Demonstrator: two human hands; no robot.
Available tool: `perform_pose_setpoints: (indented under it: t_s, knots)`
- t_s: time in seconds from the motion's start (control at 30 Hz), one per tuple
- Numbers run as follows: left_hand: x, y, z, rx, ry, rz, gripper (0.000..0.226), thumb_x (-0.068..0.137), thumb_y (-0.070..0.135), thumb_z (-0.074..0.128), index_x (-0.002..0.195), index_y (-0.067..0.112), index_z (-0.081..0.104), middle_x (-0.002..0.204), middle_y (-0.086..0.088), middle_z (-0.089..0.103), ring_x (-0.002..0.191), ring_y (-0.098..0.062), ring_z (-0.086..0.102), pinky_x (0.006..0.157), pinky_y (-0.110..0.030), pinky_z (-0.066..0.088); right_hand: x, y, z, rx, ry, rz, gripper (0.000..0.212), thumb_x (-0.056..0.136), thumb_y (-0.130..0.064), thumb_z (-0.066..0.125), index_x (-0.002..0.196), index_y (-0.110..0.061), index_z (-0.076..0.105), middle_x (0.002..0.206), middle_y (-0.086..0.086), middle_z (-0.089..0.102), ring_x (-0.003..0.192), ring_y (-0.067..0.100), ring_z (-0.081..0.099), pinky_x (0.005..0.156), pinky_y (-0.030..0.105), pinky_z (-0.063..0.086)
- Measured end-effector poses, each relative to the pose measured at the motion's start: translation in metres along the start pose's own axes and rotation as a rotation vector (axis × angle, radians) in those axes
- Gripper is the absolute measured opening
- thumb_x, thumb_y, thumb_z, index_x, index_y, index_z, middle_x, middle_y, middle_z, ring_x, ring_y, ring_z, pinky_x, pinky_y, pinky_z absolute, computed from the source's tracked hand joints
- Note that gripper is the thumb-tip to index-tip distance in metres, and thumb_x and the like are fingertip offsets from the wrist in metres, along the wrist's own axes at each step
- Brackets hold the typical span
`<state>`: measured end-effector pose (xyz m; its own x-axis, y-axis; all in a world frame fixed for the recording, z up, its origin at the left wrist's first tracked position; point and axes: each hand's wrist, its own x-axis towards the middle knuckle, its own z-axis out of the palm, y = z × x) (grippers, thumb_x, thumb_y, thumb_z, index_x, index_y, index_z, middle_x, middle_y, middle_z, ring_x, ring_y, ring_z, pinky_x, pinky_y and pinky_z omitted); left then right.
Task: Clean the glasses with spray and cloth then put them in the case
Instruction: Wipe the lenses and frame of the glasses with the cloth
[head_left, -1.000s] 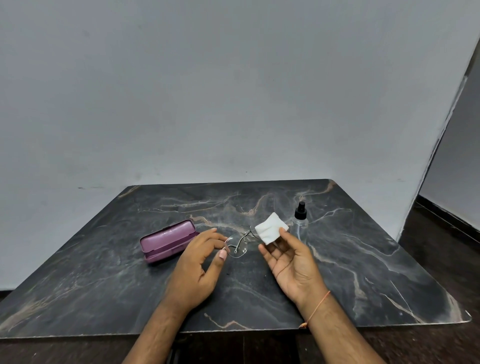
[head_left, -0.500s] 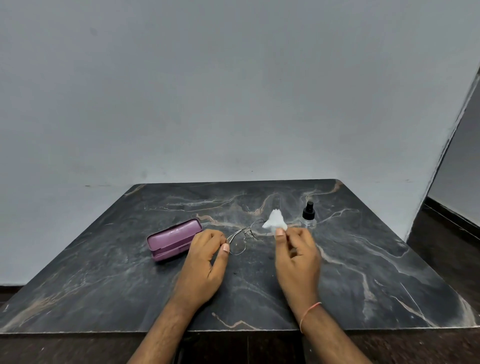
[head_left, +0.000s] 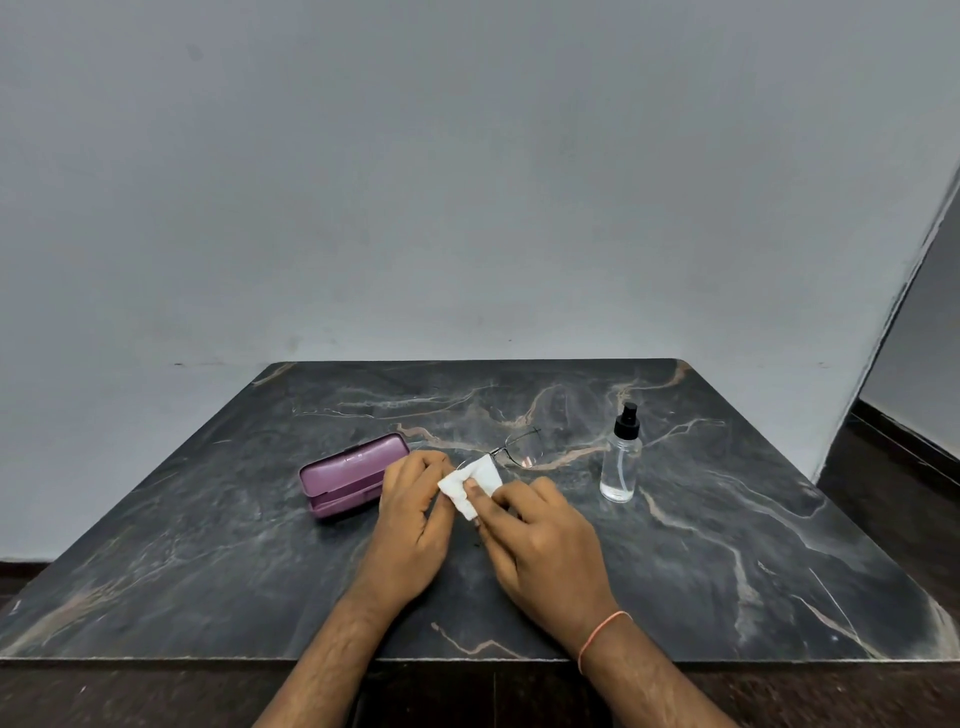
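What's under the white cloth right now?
The cloth, pinched by left hand and right hand, covers one lens of the glasses. The other lens shows; the covered lens cannot be seen.

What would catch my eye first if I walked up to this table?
Two bare hands meet at the middle of the dark marble table, the left hand and right hand pinching a white cloth over thin wire-framed glasses. A closed purple case lies left; a clear spray bottle stands right.
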<state>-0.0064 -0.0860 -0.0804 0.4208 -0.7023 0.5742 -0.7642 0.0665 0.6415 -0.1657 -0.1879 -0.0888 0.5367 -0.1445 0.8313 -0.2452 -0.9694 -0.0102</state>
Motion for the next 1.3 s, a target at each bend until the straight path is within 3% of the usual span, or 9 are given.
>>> perform_pose_setpoints:
  t_s: [0.1, 0.2, 0.43, 0.6, 0.83, 0.97, 1.07, 1.17, 1.3]
  knots:
    - [-0.0006, -0.0013, 0.0010, 0.005, -0.023, 0.003, 0.032, 0.109, 0.046, 0.038, 0.105, 0.029, 0.065, 0.111, 0.011, 0.058, 0.115, -0.019, 0.051, 0.104, -0.034, 0.042, 0.0015, 0.0020, 0.0005, -0.033, 0.011, 0.095, 0.040, 0.104, -0.030, 0.066, 0.143, -0.026, 0.070, 0.094, -0.009, 0.064, 0.080, 0.018, 0.053, 0.059, 0.031, 0.050]
    - [-0.0010, -0.0014, 0.0017, 0.013, -0.048, 0.004, 0.035, 0.110, 0.047, 0.039, 0.105, 0.027, 0.067, 0.115, 0.010, 0.059, 0.119, -0.022, 0.052, 0.109, -0.042, 0.043, 0.0039, 0.0034, -0.0001, -0.025, 0.032, 0.194, 0.039, 0.104, -0.031, 0.064, 0.141, -0.025, 0.072, 0.091, -0.009, 0.063, 0.079, 0.018, 0.054, 0.057, 0.032, 0.051]
    - [-0.0014, 0.0000, 0.0014, 0.006, -0.028, -0.024, 0.048, 0.106, 0.048, 0.037, 0.119, 0.019, 0.073, 0.119, 0.014, 0.058, 0.120, -0.021, 0.051, 0.109, -0.047, 0.045, 0.0023, -0.0010, -0.0016, 0.004, -0.033, 0.073, 0.043, 0.103, -0.033, 0.065, 0.145, -0.032, 0.068, 0.093, -0.012, 0.064, 0.077, 0.015, 0.053, 0.056, 0.023, 0.043]
    - [-0.0004, 0.0030, 0.0002, 0.003, -0.032, -0.015, 0.038, 0.108, 0.050, 0.035, 0.101, 0.027, 0.064, 0.114, 0.007, 0.058, 0.117, -0.026, 0.052, 0.110, -0.047, 0.042, 0.0053, 0.0022, -0.0028, -0.049, 0.021, 0.239, 0.039, 0.104, -0.036, 0.060, 0.140, -0.028, 0.073, 0.087, -0.009, 0.063, 0.075, 0.019, 0.055, 0.050, 0.035, 0.050]
    - [0.0002, -0.0027, 0.0012, -0.037, 0.016, -0.028, 0.047, 0.104, 0.047, 0.033, 0.112, 0.018, 0.070, 0.118, 0.016, 0.055, 0.120, -0.012, 0.047, 0.105, -0.029, 0.040, 0.0021, -0.0028, -0.0019, -0.003, -0.059, 0.069, 0.044, 0.102, -0.035, 0.066, 0.145, -0.036, 0.068, 0.093, -0.014, 0.065, 0.078, 0.014, 0.053, 0.053, 0.026, 0.046]
    - [0.0015, -0.0015, 0.0000, -0.083, 0.043, -0.060, 0.042, 0.109, 0.049, 0.035, 0.098, 0.022, 0.065, 0.110, 0.008, 0.058, 0.113, -0.019, 0.050, 0.100, -0.015, 0.034, 0.0053, -0.0007, -0.0041, -0.052, -0.007, 0.188, 0.039, 0.103, -0.037, 0.062, 0.141, -0.032, 0.072, 0.088, -0.010, 0.063, 0.076, 0.019, 0.056, 0.050, 0.032, 0.048]
    - [0.0023, -0.0021, -0.0007, -0.088, 0.069, -0.053, 0.042, 0.109, 0.048, 0.035, 0.098, 0.022, 0.065, 0.109, 0.006, 0.059, 0.111, -0.020, 0.052, 0.099, -0.013, 0.033, 0.0051, -0.0010, -0.0041, -0.028, -0.009, 0.165, 0.040, 0.103, -0.035, 0.062, 0.141, -0.030, 0.072, 0.087, -0.009, 0.064, 0.075, 0.019, 0.056, 0.051, 0.033, 0.049]
    - [0.0030, -0.0024, -0.0003, -0.127, 0.101, -0.080, 0.030, 0.107, 0.050, 0.035, 0.098, 0.036, 0.060, 0.110, 0.012, 0.058, 0.111, -0.012, 0.050, 0.098, -0.013, 0.034, 0.0023, -0.0026, -0.0027, -0.011, -0.054, 0.044, 0.042, 0.100, -0.034, 0.066, 0.142, -0.033, 0.070, 0.092, -0.012, 0.065, 0.078, 0.016, 0.054, 0.052, 0.027, 0.046]
    - [0.0039, -0.0053, 0.0011, -0.122, 0.125, -0.065, 0.024, 0.108, 0.050, 0.035, 0.093, 0.044, 0.053, 0.108, 0.013, 0.057, 0.111, -0.018, 0.051, 0.101, -0.012, 0.032, 0.0038, -0.0006, -0.0025, 0.019, -0.006, 0.193, 0.035, 0.102, -0.034, 0.065, 0.136, -0.032, 0.075, 0.088, -0.012, 0.063, 0.077, 0.015, 0.054, 0.055, 0.028, 0.046]
